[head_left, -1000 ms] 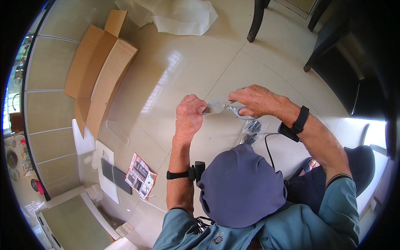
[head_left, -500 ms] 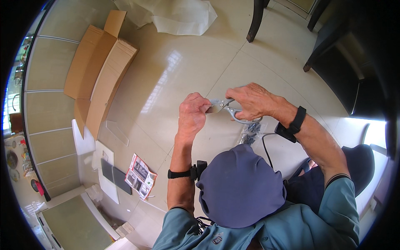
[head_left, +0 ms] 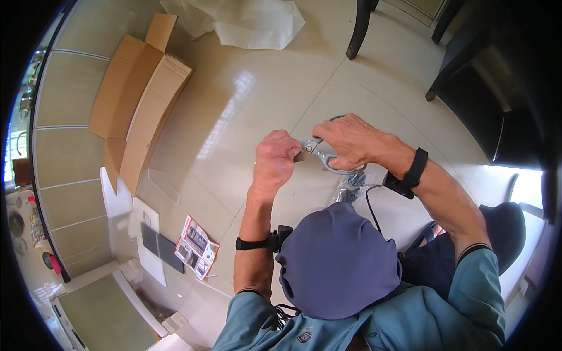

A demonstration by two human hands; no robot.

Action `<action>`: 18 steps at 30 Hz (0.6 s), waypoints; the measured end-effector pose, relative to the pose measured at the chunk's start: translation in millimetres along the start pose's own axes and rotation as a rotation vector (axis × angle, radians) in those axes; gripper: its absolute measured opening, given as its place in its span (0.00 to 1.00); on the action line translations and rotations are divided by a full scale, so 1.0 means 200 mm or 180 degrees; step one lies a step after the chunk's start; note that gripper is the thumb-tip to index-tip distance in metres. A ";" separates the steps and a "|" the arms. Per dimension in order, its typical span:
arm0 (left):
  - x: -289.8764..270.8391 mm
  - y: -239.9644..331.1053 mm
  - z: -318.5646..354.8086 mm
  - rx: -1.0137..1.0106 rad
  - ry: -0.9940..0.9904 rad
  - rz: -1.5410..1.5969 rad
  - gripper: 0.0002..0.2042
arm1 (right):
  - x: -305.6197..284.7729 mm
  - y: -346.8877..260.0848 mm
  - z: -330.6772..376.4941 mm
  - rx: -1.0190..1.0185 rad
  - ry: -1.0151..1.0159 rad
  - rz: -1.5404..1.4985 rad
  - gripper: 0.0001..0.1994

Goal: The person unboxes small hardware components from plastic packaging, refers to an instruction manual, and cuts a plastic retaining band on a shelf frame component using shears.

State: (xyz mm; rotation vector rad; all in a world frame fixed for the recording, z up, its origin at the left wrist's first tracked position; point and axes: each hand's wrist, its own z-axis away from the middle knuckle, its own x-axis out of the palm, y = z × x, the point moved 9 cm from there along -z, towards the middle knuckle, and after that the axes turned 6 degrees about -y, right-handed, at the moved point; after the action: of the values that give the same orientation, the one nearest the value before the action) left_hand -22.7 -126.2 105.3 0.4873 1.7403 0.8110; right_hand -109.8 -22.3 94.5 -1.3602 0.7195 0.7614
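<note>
My right hand (head_left: 351,140) grips a pair of grey-handled scissors (head_left: 325,161), fingers in the loops, which are spread apart. The metal blades point left, toward my left hand (head_left: 275,161). That hand is closed, its fingertips pinched together at the blades. Whatever they pinch is mostly hidden by the fingers and too small to name. Below the scissors, a clear plastic bag of small dark parts (head_left: 350,187) lies on the floor, partly behind dark blue cloth (head_left: 339,263).
An open cardboard box (head_left: 149,111) stands at the left beside panelled cabinet doors (head_left: 73,152). Near it are a printed leaflet (head_left: 198,247), a dark grey panel (head_left: 163,248) and a white board (head_left: 153,266). White sheeting (head_left: 257,26) lies at the far side; dark furniture (head_left: 486,105) stands right.
The scissor handles have spread wider, and an upper loop now shows above my right hand. My left hand has shifted slightly right, closer to the scissors' pivot.
</note>
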 end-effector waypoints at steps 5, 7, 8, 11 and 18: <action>0.02 0.02 0.00 0.0143 -0.0030 -0.0104 0.06 | 0.00 -0.02 0.00 0.0033 -0.0054 -0.0065 0.18; 0.01 0.01 0.00 0.0143 -0.0020 -0.0103 0.06 | 0.03 -0.02 0.00 0.0067 -0.0355 -0.0073 0.16; 0.00 0.01 0.01 0.0140 -0.0008 -0.0103 0.05 | 0.04 -0.01 0.00 0.0068 -0.0355 -0.0079 0.16; -0.02 -0.03 0.01 -0.0082 0.0009 0.0092 0.06 | 0.03 -0.05 0.01 -0.0125 -0.0251 0.0006 0.15; -0.02 -0.04 0.01 -0.0294 0.0054 0.0053 0.04 | 0.03 -0.04 -0.02 0.0036 -0.0354 0.0117 0.18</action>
State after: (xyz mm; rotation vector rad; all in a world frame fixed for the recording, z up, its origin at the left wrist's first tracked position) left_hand -18.8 -134.0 102.9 0.4342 1.7081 0.9054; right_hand -98.8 -27.2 94.0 -1.2869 0.6615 0.8541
